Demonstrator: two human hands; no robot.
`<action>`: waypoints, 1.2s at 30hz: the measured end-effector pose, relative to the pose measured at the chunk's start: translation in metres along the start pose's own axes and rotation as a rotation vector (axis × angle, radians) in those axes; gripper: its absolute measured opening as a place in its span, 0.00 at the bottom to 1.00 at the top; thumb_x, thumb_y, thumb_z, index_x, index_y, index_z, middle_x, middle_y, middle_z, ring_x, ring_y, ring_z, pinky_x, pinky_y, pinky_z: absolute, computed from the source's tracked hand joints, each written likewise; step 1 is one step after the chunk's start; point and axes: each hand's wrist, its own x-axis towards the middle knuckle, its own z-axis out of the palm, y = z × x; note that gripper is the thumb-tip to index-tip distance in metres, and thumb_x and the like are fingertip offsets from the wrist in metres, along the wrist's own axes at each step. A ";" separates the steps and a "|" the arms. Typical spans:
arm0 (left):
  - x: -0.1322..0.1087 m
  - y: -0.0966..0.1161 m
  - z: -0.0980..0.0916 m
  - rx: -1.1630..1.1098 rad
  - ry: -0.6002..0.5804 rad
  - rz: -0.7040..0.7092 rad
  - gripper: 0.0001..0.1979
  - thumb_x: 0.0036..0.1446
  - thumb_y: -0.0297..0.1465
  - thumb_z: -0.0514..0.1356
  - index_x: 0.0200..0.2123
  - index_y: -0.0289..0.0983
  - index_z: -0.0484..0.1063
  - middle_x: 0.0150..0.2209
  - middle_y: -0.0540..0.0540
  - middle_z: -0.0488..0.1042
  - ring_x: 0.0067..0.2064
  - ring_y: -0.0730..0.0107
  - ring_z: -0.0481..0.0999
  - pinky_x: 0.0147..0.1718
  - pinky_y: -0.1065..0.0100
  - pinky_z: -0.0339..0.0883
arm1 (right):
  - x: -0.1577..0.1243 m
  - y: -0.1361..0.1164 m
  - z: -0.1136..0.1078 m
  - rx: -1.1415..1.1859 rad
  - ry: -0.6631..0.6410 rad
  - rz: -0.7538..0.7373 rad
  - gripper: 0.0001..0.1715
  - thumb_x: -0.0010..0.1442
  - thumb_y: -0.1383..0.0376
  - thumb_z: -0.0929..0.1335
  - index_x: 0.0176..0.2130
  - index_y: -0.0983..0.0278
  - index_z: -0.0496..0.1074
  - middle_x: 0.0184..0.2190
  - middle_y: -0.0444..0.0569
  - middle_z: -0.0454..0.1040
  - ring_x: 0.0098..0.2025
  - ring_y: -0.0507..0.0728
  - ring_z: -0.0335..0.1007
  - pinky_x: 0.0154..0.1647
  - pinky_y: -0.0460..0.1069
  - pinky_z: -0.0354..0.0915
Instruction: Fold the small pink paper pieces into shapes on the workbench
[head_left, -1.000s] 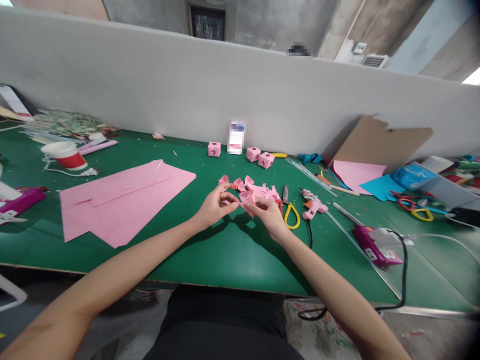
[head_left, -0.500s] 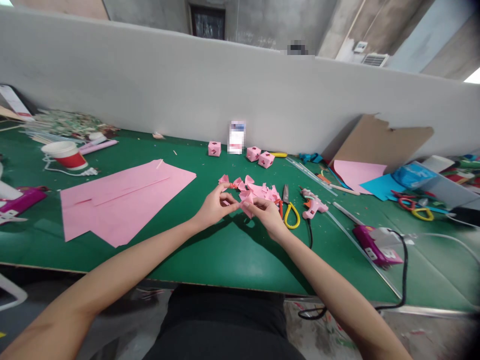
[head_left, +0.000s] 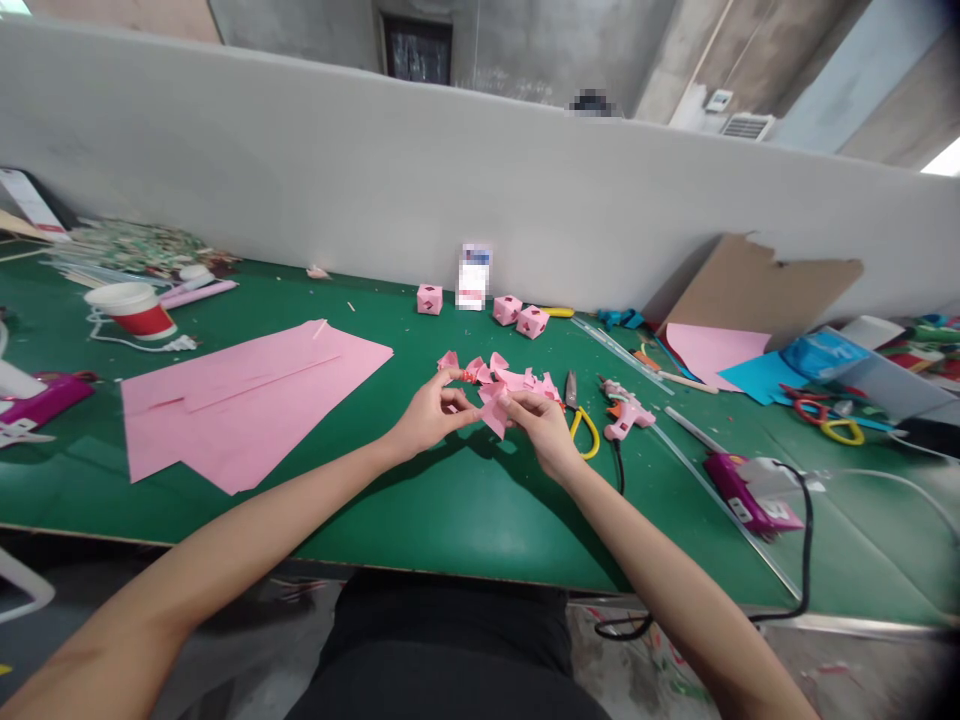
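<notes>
Both my hands meet over the middle of the green table (head_left: 450,510). My left hand (head_left: 431,415) and my right hand (head_left: 541,428) pinch a small folded pink paper piece (head_left: 492,410) between their fingertips, just above the table. Right behind them lies a heap of pink paper scraps (head_left: 510,378). Three finished pink paper cubes (head_left: 517,314) stand farther back near the white partition.
A large pink paper sheet (head_left: 240,400) lies to the left, a paper cup (head_left: 131,310) beyond it. Yellow-handled scissors (head_left: 579,420), a pink glue gun (head_left: 626,408) and a purple glue gun (head_left: 750,490) with a black cord lie to the right. Cardboard and coloured paper fill the far right.
My fingers have shifted slightly on the pink paper piece, turning it a little. Both arms stay in place.
</notes>
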 end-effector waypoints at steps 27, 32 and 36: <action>-0.001 -0.003 0.004 0.070 -0.033 0.018 0.25 0.51 0.41 0.67 0.48 0.36 0.65 0.29 0.48 0.77 0.28 0.71 0.74 0.30 0.70 0.64 | 0.001 0.000 -0.002 0.072 0.049 -0.006 0.22 0.44 0.48 0.77 0.33 0.60 0.78 0.34 0.46 0.77 0.34 0.54 0.71 0.31 0.47 0.68; -0.001 -0.004 0.004 0.068 -0.049 0.015 0.25 0.51 0.41 0.67 0.48 0.37 0.65 0.29 0.49 0.77 0.29 0.71 0.75 0.29 0.71 0.64 | 0.002 0.001 -0.003 0.064 0.076 0.005 0.24 0.41 0.47 0.77 0.32 0.60 0.78 0.34 0.48 0.78 0.34 0.55 0.71 0.31 0.48 0.68; -0.001 -0.004 0.004 0.083 -0.051 0.027 0.24 0.51 0.39 0.67 0.48 0.37 0.65 0.30 0.49 0.77 0.29 0.70 0.75 0.29 0.71 0.64 | 0.003 0.001 -0.002 0.038 0.064 -0.020 0.25 0.42 0.46 0.77 0.32 0.61 0.77 0.33 0.48 0.78 0.33 0.55 0.71 0.29 0.47 0.68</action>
